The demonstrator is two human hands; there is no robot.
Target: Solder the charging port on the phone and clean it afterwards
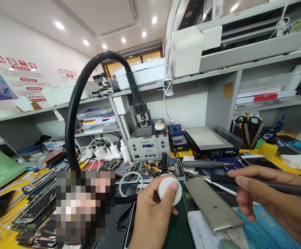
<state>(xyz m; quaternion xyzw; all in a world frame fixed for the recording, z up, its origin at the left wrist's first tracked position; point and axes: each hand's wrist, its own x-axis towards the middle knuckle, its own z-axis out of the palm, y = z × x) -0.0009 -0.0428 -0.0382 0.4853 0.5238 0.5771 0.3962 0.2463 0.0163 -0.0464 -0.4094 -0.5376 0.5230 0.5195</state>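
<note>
On the worktop point(7, 235), the phone point(215, 204) lies between the left hand point(155, 211) and the right hand point(272, 199), its near end over the packet point(266, 224). The disc point(169, 191) is in the left hand; the iron point(225, 178) is in the right hand, across the phone's far end. Behind the left hand, boards point(175, 168) lie in trays, and behind these stands the station point(149, 146). Right of it is the heater point(210, 138), then the bottle point(267, 148). Phone parts point(36, 211) lie at left.
</note>
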